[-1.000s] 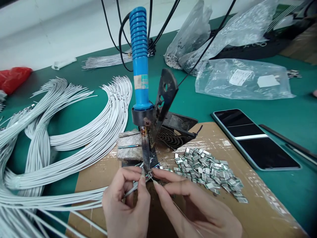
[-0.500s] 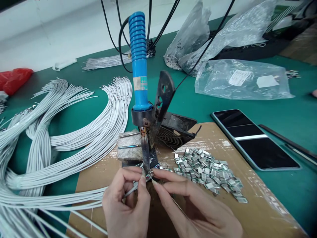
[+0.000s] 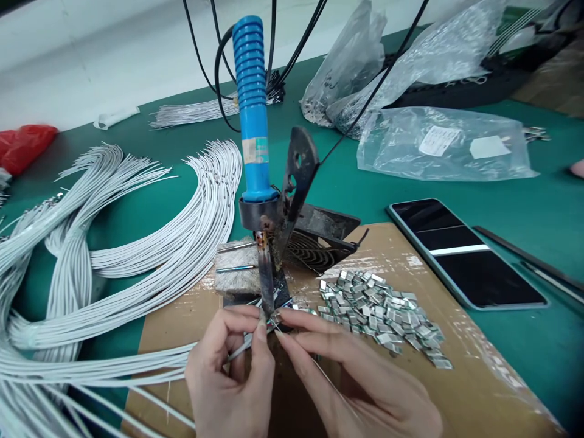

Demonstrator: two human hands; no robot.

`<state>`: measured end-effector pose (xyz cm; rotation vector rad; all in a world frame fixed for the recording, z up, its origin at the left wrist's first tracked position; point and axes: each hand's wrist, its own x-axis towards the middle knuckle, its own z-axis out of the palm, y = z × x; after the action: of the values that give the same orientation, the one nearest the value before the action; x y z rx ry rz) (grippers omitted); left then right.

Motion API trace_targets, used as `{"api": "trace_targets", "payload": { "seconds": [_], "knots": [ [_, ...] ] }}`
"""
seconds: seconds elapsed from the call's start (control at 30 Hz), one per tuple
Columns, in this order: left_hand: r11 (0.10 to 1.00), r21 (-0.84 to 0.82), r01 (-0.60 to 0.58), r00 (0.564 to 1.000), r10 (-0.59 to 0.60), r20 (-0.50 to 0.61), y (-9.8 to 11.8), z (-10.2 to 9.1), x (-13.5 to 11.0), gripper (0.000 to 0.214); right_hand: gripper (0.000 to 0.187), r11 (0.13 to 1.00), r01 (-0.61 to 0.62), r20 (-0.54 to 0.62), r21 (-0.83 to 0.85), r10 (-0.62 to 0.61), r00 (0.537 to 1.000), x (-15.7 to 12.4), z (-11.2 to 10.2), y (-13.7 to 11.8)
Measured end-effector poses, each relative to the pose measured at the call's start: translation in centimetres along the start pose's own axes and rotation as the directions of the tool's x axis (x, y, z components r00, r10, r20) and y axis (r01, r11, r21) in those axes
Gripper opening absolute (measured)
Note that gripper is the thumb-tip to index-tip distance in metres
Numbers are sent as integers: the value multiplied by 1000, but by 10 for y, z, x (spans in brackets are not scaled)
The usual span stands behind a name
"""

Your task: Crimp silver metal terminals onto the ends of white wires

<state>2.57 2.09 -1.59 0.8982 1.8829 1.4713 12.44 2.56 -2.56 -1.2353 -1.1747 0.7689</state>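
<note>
A blue-handled soldering iron (image 3: 254,115) is held tip down in a black metal stand (image 3: 298,164). Right under its tip, my left hand (image 3: 232,377) is closed, pinching a white cable (image 3: 239,349) between thumb and fingers. My right hand (image 3: 365,377) is closed too, with a thin solder wire (image 3: 326,377) between thumb and fingers that leads to the tip. At the fingertips sits a small metal connector (image 3: 275,318), touching or very near the iron; my fingers partly hide it, and which hand supports it is unclear.
Small metal connectors (image 3: 383,313) lie heaped on the cardboard (image 3: 474,340) to the right. A phone (image 3: 465,252) and tweezers (image 3: 552,283) are beyond them. Bundled white cables (image 3: 182,261) cover the left side. Plastic bags (image 3: 442,146) lie behind. Black cords (image 3: 298,45) hang above.
The whole view has shifted slightly, so everything appears a little further left and up. Both hands keep the same grip at the iron's tip.
</note>
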Motion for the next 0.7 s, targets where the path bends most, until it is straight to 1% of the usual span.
{"api": "trace_targets", "payload": {
  "seconds": [0.17,0.27,0.4,0.6,0.7],
  "knots": [
    [1000,8,-9,1000,9,17,-3,-2,0,16,23,1000,24,33,2,-24,999,-1,-2,3],
    [1000,17,-20,999,19,33,-4,-3,1,17,23,1000,18,44,15,-19,999,-1,-2,4],
    [999,25,-31,999,30,40,-2,-2,2,17,21,1000,11,35,3,-11,999,-2,-2,5],
    [1000,27,0,999,-1,33,0,0,1,17,20,1000,-19,27,13,19,999,-3,-1,5],
    [999,29,14,999,-15,43,-2,-3,1,15,19,999,-45,29,21,44,999,-5,0,4]
  ]
}}
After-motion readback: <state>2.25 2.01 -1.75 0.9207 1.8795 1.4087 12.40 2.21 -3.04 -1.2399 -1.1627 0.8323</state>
